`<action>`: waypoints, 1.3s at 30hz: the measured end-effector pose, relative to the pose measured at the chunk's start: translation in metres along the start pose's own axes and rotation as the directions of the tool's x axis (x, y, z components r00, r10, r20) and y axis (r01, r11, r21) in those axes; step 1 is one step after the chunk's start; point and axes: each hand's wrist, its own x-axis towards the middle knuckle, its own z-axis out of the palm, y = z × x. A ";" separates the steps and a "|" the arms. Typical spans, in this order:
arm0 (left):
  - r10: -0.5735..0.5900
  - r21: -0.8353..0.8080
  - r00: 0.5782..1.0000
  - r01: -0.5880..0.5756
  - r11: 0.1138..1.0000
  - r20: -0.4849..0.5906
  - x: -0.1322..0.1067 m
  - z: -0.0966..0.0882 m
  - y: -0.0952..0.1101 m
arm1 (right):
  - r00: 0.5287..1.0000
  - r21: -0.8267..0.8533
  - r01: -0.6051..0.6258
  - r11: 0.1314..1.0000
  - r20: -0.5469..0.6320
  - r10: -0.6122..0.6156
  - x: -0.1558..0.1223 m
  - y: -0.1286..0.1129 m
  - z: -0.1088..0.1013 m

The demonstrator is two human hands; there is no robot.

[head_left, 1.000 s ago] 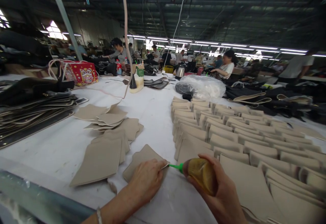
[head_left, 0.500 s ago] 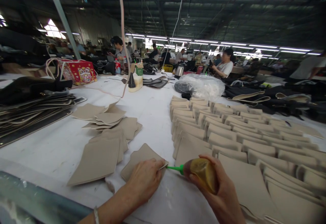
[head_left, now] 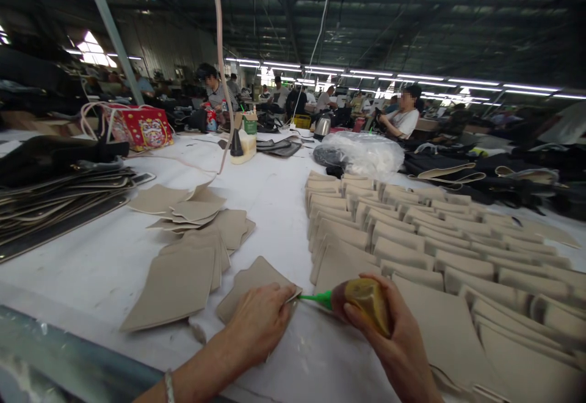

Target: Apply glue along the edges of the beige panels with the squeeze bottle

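Note:
My right hand (head_left: 394,345) is wrapped round an amber squeeze bottle of glue (head_left: 364,302) with a green nozzle. The nozzle tip touches the right edge of a beige cut piece (head_left: 249,284) lying on the white table (head_left: 284,201). My left hand (head_left: 259,323) presses down on that same piece, fingers curled over its near edge. Rows of overlapping beige pieces (head_left: 412,238) lie right of my hands. A loose pile of beige pieces (head_left: 192,244) lies to the left.
Dark flat pieces (head_left: 55,201) are stacked at the far left beside a red patterned bag (head_left: 144,127). A clear plastic bag (head_left: 364,152), a kettle (head_left: 323,127) and a hanging hose (head_left: 220,67) stand farther back. Other people work at distant tables.
The glue bottle has shifted slightly left and up along the piece's edge. My left hand stays pressed on the piece.

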 end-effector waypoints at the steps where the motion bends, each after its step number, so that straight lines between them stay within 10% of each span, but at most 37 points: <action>1: -0.002 -0.001 1.000 0.002 1.000 0.003 -0.001 0.000 0.000 | 1.000 -0.015 0.008 1.000 -0.003 -0.008 0.000 0.001 0.000; 16: 0.024 -0.063 1.000 -0.023 0.998 0.018 -0.006 -0.006 -0.002 | 0.980 0.109 -0.058 0.992 0.197 0.036 -0.010 0.002 0.000; 39: -0.002 0.001 0.999 0.002 1.000 0.037 -0.009 -0.004 -0.001 | 0.980 0.152 -0.115 0.982 0.179 0.087 -0.029 -0.002 0.003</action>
